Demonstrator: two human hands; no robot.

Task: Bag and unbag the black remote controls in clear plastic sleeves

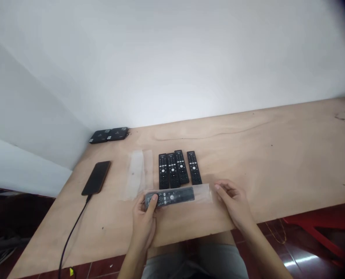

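Left hand [145, 217] pinching one remote [182, 195]: black, pale-buttoned, inside a cloudy clear sleeve [203, 192] overhanging its end. Right hand [234, 200] half-curled beside that end; cannot tell if pinching. Just beyond: four bare remotes [172, 170]. One phone [96, 178], left. Farthest: two black boxes [117, 134].

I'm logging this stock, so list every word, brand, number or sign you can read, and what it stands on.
No text can be read for certain.
Bagged remote: key marks, blurred through the plastic.
Loose remotes: pale marks at the top and on the keys, too small.
Black boxes: pale print and stickers, too small.
Loose plastic: one small mark, unreadable.
Phone: dark screen, no text seen.
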